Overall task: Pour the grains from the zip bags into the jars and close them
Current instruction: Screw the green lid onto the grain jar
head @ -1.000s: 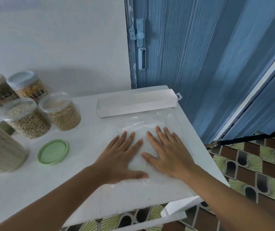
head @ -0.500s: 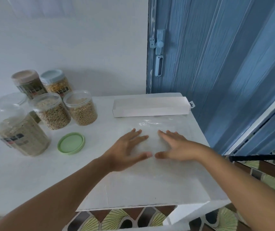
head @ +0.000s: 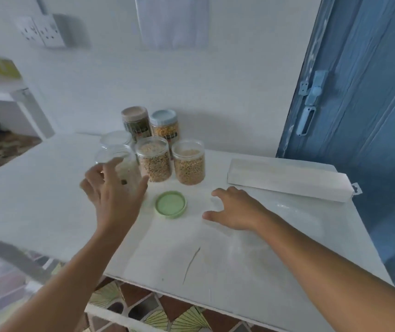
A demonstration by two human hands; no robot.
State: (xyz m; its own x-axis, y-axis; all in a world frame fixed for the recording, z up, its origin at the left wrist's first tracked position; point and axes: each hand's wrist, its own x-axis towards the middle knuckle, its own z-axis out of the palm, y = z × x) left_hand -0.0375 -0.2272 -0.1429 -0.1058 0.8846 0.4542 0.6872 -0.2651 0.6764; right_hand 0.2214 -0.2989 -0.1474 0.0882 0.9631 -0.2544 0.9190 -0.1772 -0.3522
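Two hands: both spread, grip released
Left hand (head: 116,200): raised before clear open jar (head: 117,159)
Right hand (head: 234,212): on counter (head: 36,200), beside green lid (head: 170,204)
Grain jars (head: 154,161): clustered behind lid

Jars grouped at the back of your tabletop, zip bag flat at right.
You've got 2 lidded jars at the rear: brown-lid jar (head: 136,123) w/ dark contents, blue-lid jar (head: 165,127) w/ yellow grains. In front, touching, 2 clear-lidded jars of tan grains: left grain jar (head: 154,160), right grain jar (head: 189,162). To their left, an open clear jar (head: 117,154), partly hidden, blurred; contents unclear. Green lid (head: 170,204) lies loose, flat, just in front of the grain jars. Clear zip bag (head: 294,219) lies flat, looks empty.
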